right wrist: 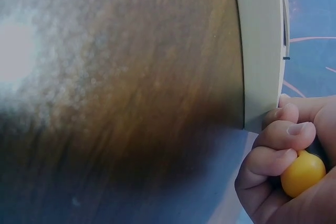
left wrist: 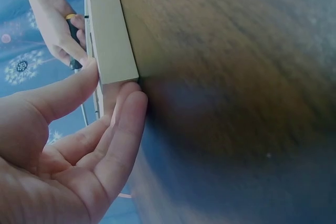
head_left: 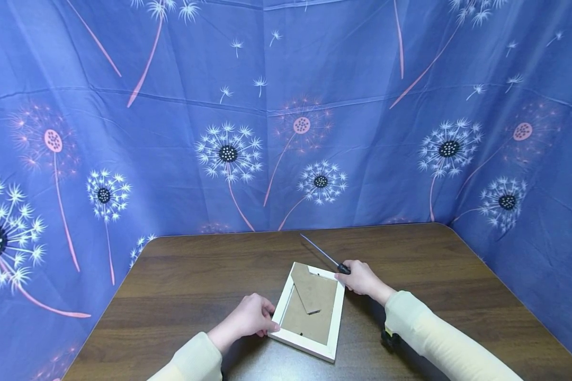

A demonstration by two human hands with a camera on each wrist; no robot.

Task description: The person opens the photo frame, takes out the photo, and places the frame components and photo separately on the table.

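A white picture frame (head_left: 310, 346) lies face down on the table, its brown backing board (head_left: 325, 296) and stand flap (head_left: 303, 291) facing up. My left hand (head_left: 250, 317) pinches the near left corner, thumb on the upper face and fingers against the outer edge (left wrist: 113, 40). At the far right corner, my right hand (head_left: 362, 278) holds a screwdriver (head_left: 344, 269) with a black handle and a yellow end (right wrist: 303, 174). Its long shaft points away to the far left. The thumb and a finger of that hand also touch the frame's corner (right wrist: 257, 77).
Brown wood-grain table (head_left: 186, 280) extends around the frame on all sides. Beneath the right sleeve shows a small black item (head_left: 390, 339) with a bit of yellow. A blue cloth (head_left: 276, 69) with a dandelion print hangs behind the table and along both sides.
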